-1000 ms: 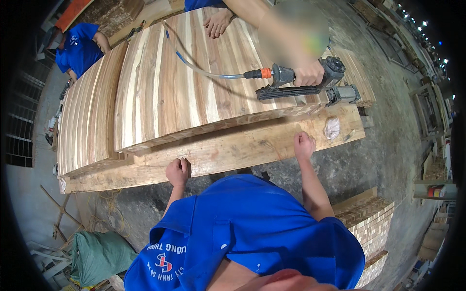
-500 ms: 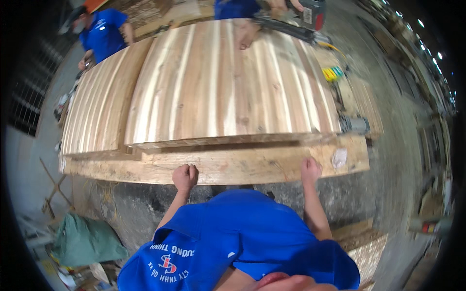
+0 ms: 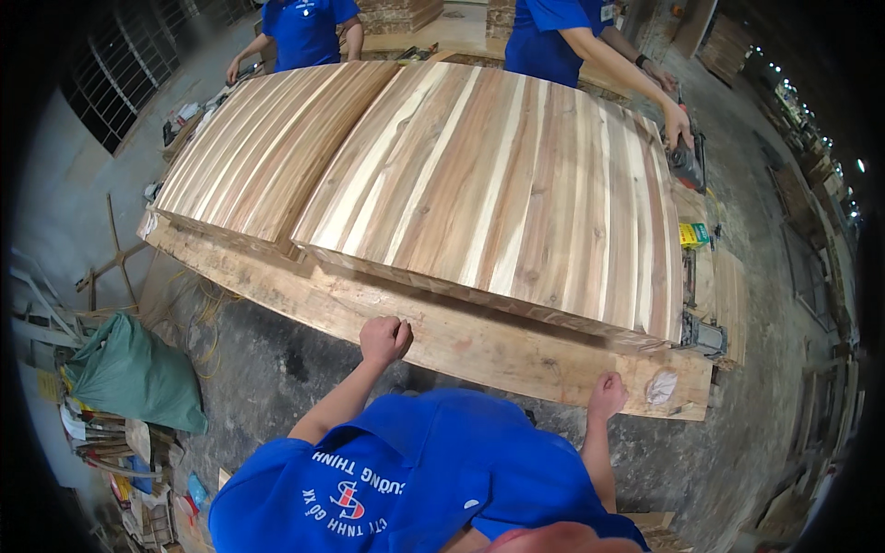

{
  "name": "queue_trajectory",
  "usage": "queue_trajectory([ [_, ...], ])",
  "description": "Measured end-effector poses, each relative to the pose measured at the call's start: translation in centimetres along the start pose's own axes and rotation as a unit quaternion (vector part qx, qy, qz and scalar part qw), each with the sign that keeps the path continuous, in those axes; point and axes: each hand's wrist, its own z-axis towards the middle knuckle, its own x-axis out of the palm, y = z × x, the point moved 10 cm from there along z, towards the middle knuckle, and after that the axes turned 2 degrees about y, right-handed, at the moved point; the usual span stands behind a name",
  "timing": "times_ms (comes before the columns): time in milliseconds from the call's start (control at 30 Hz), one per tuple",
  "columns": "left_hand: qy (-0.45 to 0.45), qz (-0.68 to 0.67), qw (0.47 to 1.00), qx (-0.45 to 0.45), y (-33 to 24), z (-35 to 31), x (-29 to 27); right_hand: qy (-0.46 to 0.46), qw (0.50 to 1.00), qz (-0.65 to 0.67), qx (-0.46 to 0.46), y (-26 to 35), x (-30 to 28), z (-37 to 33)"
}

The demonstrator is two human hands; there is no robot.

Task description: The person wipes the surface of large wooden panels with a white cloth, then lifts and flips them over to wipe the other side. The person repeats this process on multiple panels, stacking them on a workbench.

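Observation:
My left hand [image 3: 385, 341] is closed in a fist at the near edge of a pale wooden bench [image 3: 479, 348]. Nothing shows in its fingers. Farther right along the same edge, my right hand [image 3: 607, 396] is also a fist, with nothing visible in it. Just beyond my hands lies a large striped wood panel [image 3: 489, 194], made of light and dark strips and raised on a stack. A second striped panel [image 3: 267, 147] lies to its left, with a narrow gap between them. A crumpled whitish piece [image 3: 661, 387] sits on the bench right of my right hand.
One co-worker [image 3: 309, 32] stands across the bench at left. Another co-worker [image 3: 553, 41] reaches to a dark power tool [image 3: 685, 166] at the right end. A yellow-green box [image 3: 694, 235] and a grey metal tool [image 3: 705, 338] sit there too. A green sack [image 3: 138, 373] stands at left.
My view has turned, so the bench now slants down to the right. The right co-worker's tool has gone from the panel's far edge to the bench's right end. Both my fists stay at the edge.

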Motion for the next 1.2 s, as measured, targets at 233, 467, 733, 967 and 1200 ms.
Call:
queue_trajectory([
  [233, -0.006, -0.001, 1.000, 0.006, -0.2, 0.1, 0.1, -0.003, 1.000, 0.011, -0.011, 0.2, -0.1, 0.1],
  [467, 0.025, 0.009, 1.000, -0.006, 0.0, 0.2, 0.6, -0.019, 1.000, 0.014, -0.019, 0.8, -0.8, 0.1],
  [733, 0.034, 0.008, 0.999, -0.003, -0.1, 0.5, 0.7, -0.043, 0.998, 0.014, -0.033, 1.4, -1.3, 0.1],
  [967, 0.034, 0.012, 0.999, -0.005, -0.1, 0.5, 0.7, -0.044, 0.998, 0.017, -0.036, 1.2, -1.2, 0.2],
  [1200, 0.021, -0.009, 1.000, -0.006, -0.3, 0.4, 0.3, -0.049, 0.998, 0.020, -0.036, 1.1, -1.2, 0.0],
])
